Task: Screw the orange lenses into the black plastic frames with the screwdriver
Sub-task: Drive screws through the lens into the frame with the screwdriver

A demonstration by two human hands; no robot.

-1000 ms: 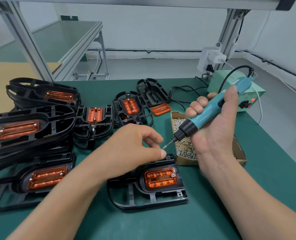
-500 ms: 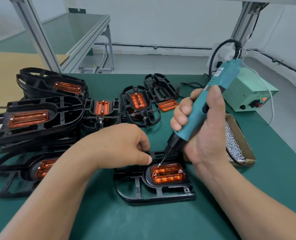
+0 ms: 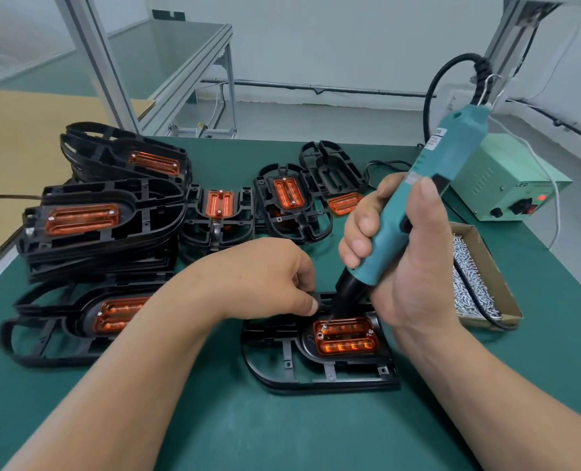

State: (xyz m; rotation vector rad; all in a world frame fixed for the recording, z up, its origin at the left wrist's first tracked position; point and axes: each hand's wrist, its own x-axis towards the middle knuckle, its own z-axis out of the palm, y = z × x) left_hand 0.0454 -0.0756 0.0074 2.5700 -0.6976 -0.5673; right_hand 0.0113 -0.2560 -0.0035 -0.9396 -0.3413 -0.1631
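Stacks of frames flank left fingers, seemingly pinching the near frame; right fingers grasp the screwdriver.

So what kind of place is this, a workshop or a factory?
Most likely a factory assembly bench. Stacks of identical black frames with orange lenses sit on the green mat, a cardboard box holds loose screws, and the right hand grips a corded electric screwdriver.

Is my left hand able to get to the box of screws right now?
Probably not directly: the right hand, gripping the screwdriver, stands between the left hand, holding the black frame, and the box of screws.
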